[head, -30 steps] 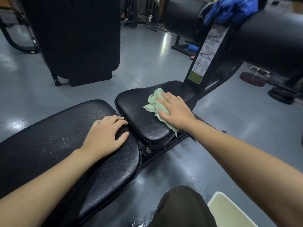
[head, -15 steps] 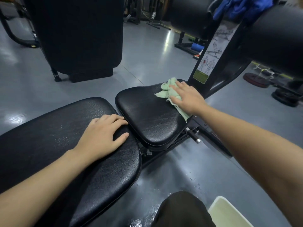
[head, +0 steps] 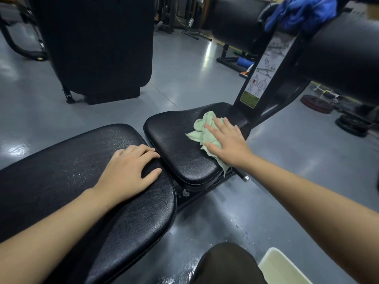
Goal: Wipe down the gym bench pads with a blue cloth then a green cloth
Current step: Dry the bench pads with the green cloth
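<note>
- The right hand (head: pixel 226 141) lies flat, fingers straight, pressing the green cloth (head: pixel 203 131) on the small seat pad (head: pixel 174 144).
- The left hand (head: pixel 128 171) rests flat and loose on the long back pad (head: pixel 61 171), holding nothing.
- The blue cloth (head: pixel 299 12) hangs over the post beside a roller pad (head: pixel 346 58).
- A pale tub (head: pixel 281 267) sits on the floor near a knee (head: pixel 227 263).

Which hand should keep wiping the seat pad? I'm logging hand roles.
Right hand: it presses the green cloth flat on the seat pad. Left hand just rests on the back pad.
</note>
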Demonstrator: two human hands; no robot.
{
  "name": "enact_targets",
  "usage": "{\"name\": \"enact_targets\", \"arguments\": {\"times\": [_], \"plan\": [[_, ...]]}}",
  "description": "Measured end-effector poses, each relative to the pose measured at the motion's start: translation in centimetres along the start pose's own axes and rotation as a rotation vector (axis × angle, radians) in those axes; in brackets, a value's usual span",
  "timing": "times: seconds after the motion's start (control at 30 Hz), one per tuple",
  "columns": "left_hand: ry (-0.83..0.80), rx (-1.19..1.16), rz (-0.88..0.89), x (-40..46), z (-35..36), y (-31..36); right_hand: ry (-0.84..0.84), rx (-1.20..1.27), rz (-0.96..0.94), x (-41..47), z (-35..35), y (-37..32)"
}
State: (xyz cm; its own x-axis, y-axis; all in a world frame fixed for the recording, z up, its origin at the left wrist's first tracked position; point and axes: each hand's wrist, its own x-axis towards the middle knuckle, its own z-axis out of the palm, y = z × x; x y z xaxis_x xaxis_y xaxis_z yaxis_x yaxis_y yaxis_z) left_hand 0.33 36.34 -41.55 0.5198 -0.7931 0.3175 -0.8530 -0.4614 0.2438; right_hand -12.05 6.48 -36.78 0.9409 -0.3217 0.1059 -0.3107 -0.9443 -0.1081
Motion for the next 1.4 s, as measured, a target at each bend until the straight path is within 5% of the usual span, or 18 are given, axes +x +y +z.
{"name": "enact_targets", "arguments": {"times": [0.13, 0.5, 0.67, 0.93, 1.4], "plan": [[0.002, -0.012, -0.003, -0.1, 0.2, -0.2, 0.006, -0.016, 0.004, 1.2, -0.4, 1.3], [-0.001, -0.02, -0.018, -0.1, 0.2, -0.3, 0.02, -0.024, 0.411, 8.2, -2.6, 4.5], [0.0, -0.03, -0.007, 0.0, 0.1, -0.4, -0.041, -0.24, 0.251, 7.0, -2.0, 2.7], [-0.003, -0.053, -0.005, -0.1, 0.2, -0.5, -0.132, -0.193, -0.165, 3.0, -1.1, -3.2], [0.008, -0.051, -0.003, 0.1, 0.1, -1.0, -0.09, -0.289, 0.117, 12.5, -1.8, 0.4]]}}
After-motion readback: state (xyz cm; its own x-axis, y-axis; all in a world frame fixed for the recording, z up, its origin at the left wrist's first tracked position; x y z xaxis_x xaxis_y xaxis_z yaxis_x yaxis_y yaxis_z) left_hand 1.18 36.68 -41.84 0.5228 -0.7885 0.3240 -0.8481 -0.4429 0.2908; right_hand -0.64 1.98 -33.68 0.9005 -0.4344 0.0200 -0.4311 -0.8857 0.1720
